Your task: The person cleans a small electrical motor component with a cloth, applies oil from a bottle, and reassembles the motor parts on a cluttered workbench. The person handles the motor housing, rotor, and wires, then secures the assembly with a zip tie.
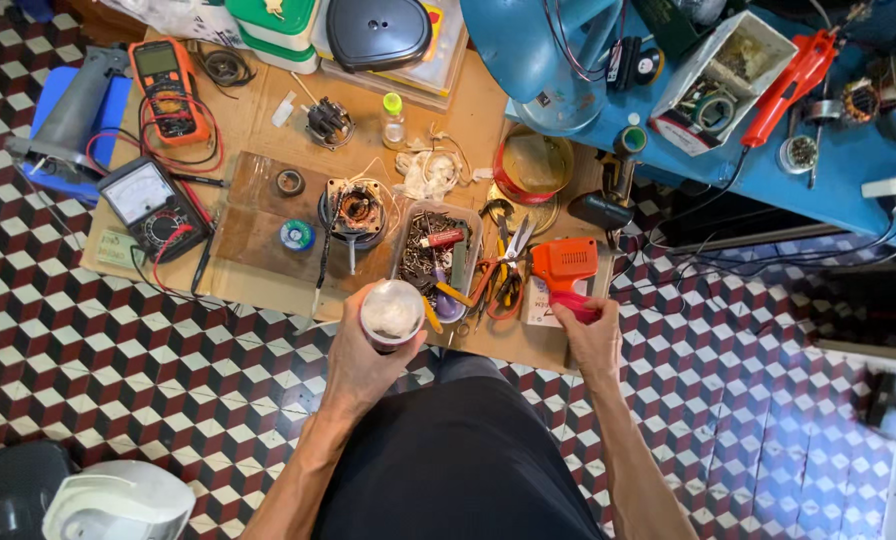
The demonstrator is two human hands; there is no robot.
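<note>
Over a low wooden tabletop (pixel 268 265) crowded with repair gear, the person sits with both hands at the near edge. Biggest on the board are the two meters, an orange one (pixel 169 88) far left and a dark analogue one (pixel 152 204) below it, leads trailing. Mid-board sits a small stripped motor (pixel 356 212), and beside it a clear tray (pixel 434 250) of screws and bits, with scissors (pixel 508 250) just to its right. The right hand (pixel 590 335) has its fingers wrapped tight round the red grip of an orange soldering gun (pixel 564 268), which rests on the tabletop near the scissors. The left hand (pixel 363 358) is closed round a small round jar (pixel 392 312), open top showing pale contents, held up just at the table edge. By my read, this is tool pick-up, jar at the ready. Lifting the gun clear of the scissors and pliers calls for a firm grip; the jar must stay level.
</note>
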